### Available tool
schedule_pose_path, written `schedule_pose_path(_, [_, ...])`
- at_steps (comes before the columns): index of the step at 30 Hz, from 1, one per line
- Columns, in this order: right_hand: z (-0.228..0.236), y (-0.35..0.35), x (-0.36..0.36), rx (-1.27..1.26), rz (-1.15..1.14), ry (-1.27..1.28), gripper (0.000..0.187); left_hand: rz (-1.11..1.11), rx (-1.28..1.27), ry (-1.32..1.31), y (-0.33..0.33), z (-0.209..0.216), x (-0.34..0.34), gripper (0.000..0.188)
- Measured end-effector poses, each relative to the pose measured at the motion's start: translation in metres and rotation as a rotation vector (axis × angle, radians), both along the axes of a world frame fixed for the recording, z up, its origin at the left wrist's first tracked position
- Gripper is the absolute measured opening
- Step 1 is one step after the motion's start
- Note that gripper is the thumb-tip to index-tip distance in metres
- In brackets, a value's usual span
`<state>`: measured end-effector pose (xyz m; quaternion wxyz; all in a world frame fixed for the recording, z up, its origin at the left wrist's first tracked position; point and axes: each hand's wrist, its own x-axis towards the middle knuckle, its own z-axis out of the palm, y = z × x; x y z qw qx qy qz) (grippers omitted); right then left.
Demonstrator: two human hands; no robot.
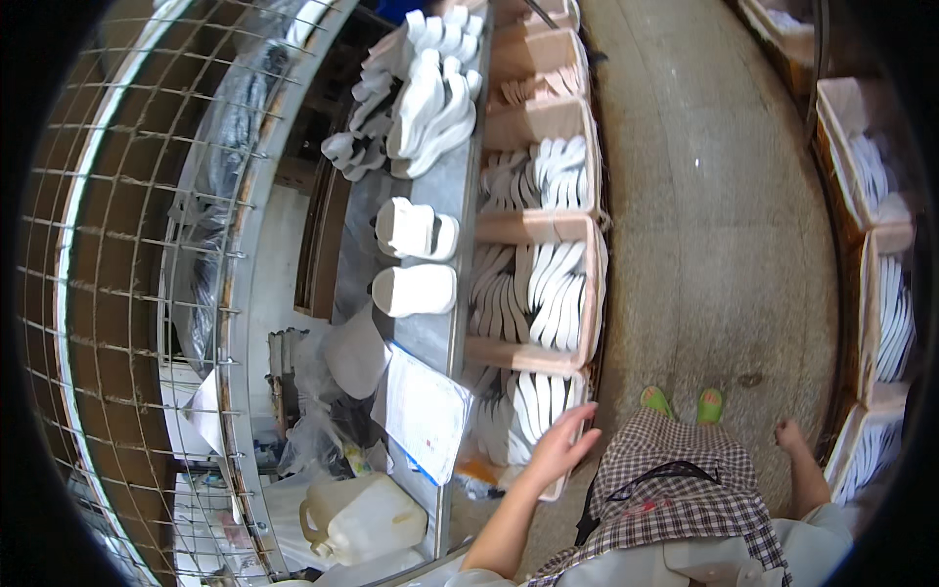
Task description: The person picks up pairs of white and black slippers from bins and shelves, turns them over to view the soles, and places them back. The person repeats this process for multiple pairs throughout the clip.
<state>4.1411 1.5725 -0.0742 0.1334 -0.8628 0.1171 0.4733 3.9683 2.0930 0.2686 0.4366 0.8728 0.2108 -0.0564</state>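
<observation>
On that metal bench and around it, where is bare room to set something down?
Bare strips on the metal bench: between the lower white shoe sole and the paper sheet. The aisle floor is open. The crates of soles and the bench's far end are crowded.

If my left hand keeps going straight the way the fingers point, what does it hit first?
Most likely the white shoe soles standing in the nearest cardboard box. The left hand is open, fingers aimed up and right over that box's edge. Depth is unclear, so it may pass just above them.
</observation>
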Motion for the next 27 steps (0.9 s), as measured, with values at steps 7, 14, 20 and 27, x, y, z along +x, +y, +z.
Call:
schedule_pose_path(7, [0.008,0.096,0.070,0.309,-0.004,-0.135,0.012,0.385,-0.155,-0.567,0.107,0.088,0.084,0.045])
schedule_pose_path(14, [-0.006,0.169,0.194,0.228,0.161,-0.218,0.027,0.625,0.014,-0.887,0.284,0.104,0.190,0.040])
schedule_pose_path(20, [0.026,0.249,0.298,0.177,0.033,-0.132,0.025,0.742,-0.017,-0.891,0.411,0.133,0.270,0.041])
schedule_pose_path(27, [0.085,0.417,0.402,0.622,-0.143,-0.181,0.023,0.746,-0.070,-0.793,0.493,0.139,0.380,0.040])
